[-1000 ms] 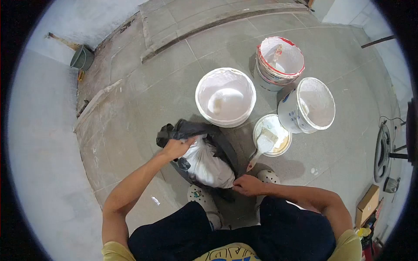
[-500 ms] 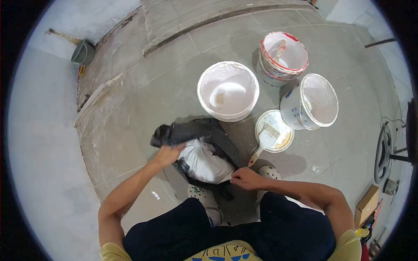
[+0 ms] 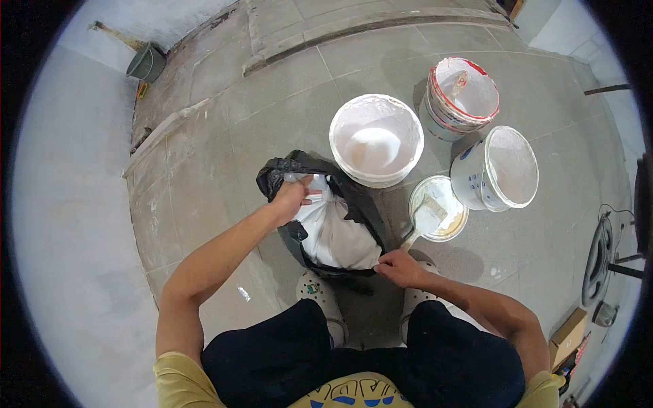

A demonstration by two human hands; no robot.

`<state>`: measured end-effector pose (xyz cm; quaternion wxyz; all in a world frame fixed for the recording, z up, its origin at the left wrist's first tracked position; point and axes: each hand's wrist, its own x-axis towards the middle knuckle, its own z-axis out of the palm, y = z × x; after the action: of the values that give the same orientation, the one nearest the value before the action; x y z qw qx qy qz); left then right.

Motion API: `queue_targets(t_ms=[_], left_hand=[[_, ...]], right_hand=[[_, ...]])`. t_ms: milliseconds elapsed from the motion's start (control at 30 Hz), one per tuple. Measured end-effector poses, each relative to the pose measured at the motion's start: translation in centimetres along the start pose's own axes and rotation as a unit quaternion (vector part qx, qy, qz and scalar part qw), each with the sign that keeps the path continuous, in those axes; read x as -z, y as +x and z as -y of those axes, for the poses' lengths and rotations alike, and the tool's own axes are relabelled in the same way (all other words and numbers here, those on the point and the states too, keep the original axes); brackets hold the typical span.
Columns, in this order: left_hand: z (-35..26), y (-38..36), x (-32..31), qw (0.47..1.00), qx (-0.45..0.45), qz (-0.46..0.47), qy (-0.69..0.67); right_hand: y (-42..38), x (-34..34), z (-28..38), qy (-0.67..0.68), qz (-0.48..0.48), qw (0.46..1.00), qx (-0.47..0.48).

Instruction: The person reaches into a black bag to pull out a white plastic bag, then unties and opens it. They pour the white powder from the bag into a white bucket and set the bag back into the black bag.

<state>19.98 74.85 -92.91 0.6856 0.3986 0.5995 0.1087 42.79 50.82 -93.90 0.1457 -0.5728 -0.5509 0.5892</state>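
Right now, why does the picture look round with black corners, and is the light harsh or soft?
Head view: a fisheye lens bends the floor lines and leaves a dark rim around the circle. Light is soft and even; only faint shadows fall beside the white bucket and the black bag. The left hand and right hand look sharp, without motion blur.

Black bag (image 3: 354, 204) around white sack (image 3: 337, 234); white buckets (image 3: 375, 139), one red-rimmed (image 3: 462, 95).
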Motion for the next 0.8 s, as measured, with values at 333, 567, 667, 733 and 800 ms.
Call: queue_targets(t_ms=[333, 567, 667, 733, 800], left_hand=[[0.8, -0.9, 0.2, 0.997, 0.026, 0.077, -0.008], [0.5, -2.1, -0.4, 0.974, -0.084, 0.091, 0.19], [1.5, -2.2, 0.2, 0.929, -0.228, 0.024, 0.289], [0.9, -3.5, 0.6, 0.907, -0.249, 0.018, 0.34], [0.6, -4.0, 1.4, 0.88, -0.247, 0.008, 0.406]], right_hand=[[0.0, -1.4, -1.9, 0.067, -0.008, 0.998, 0.004], [-0.4, -1.0, 0.4, 0.101, -0.028, 0.994, 0.042], [-0.4, 0.5, 3.8, 0.099, -0.031, 0.991, 0.083], [-0.1, 1.3, 6.5, 0.099, -0.026, 0.989, 0.107], [0.3, 2.0, 9.1, 0.152, 0.015, 0.981, 0.116]])
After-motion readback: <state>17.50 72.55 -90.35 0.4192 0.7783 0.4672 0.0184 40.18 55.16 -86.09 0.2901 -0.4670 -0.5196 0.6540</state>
